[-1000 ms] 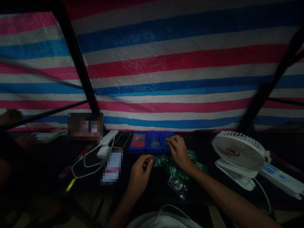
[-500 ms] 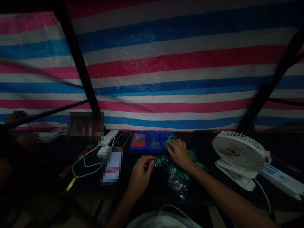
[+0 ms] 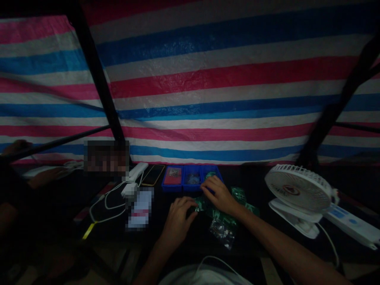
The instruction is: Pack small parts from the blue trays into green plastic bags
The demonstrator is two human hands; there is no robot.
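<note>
Hands meet over a small green packet (image 3: 202, 204) that lies flat on the dark desk (image 3: 264, 180), just in front of a blue tray (image 3: 181, 188) with three compartments. The packet's long axis runs roughly left to right, one end toward each hand, though the dim light blurs its outline.

The left hand (image 3: 178, 219) comes in from below with the wrist low, knuckles up and the forearm slanting up from the near edge. Its fingers (image 3: 181, 202) are bent and held close together, closed with the thumb on the packet's left end.

The right hand (image 3: 219, 194) reaches in from the lower right on a long, nearly straight forearm, palm down, lying across the packet's right side. Its fingers (image 3: 209, 183) are curled side by side with the tips at the near wall of the tray's right compartment. Whether they grip anything there I cannot tell.

More green packets (image 3: 239, 194) lie just beside the right wrist, and a clear bag (image 3: 222, 231) of small parts sits nearer the body. A phone (image 3: 152, 174) rests left of the tray, with a white cable (image 3: 111, 202) looping beyond it. A white fan (image 3: 298, 189) and a power strip (image 3: 353, 226) stand well apart on the right. A striped tarp (image 3: 208, 99) hangs behind, and another person's hand (image 3: 44, 177) rests at the far left
</note>
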